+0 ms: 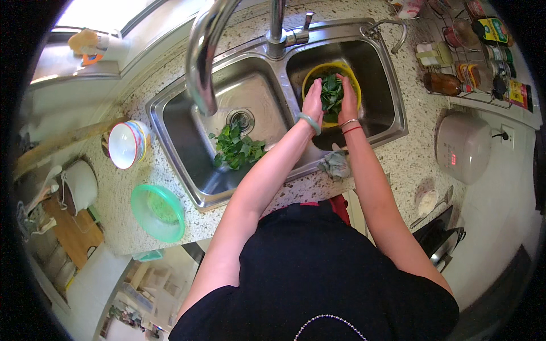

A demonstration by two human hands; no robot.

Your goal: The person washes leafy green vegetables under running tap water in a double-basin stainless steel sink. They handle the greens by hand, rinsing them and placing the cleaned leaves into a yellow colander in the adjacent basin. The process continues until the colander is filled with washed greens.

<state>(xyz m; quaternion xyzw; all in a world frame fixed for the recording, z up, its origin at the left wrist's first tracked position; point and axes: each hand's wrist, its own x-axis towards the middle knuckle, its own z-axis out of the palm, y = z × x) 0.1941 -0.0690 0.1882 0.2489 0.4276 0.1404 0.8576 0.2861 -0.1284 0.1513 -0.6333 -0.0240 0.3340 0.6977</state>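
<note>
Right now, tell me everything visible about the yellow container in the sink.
The yellow container is round, open-topped and looks like plastic. It sits in the right-hand sink basin, holding green leaves. The left hand and right hand are over it, at either side of the leaves, hiding parts of it; whether they touch it is unclear. Its underside is hidden.
</note>
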